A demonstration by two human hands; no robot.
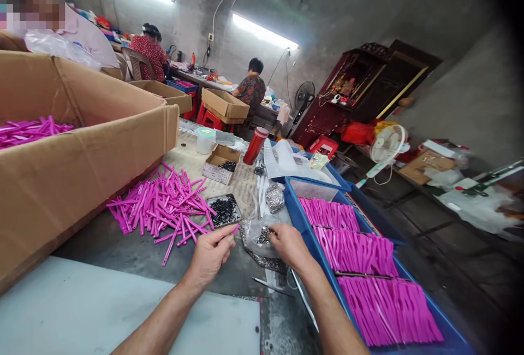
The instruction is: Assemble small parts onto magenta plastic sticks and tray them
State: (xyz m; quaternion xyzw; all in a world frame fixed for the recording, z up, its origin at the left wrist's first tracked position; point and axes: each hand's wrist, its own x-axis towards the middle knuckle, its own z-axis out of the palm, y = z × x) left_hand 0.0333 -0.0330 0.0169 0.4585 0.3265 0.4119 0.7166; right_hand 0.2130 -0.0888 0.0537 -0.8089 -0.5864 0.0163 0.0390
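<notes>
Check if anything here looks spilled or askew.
Nothing looks clearly spilled. The untidiest spot is the pink heap beside the big cardboard box: its strips lie at all angles, while those in the blue crate are packed in rows.

Single head-worn camera, facing forward and steeply down over the tabletop (235, 287), tipped to one side.
It looks from above and behind the left hand (213, 254) and right hand (289, 243), both close to the lens and just left of the blue tray (291, 197), whose near end runs out of the bottom edge. Beyond the tray the wide view reaches the back wall (194, 11), where the lamps (264, 33) slope down rightward; above and right of the tray, the dark corner probably marks the lens's limit.
</notes>
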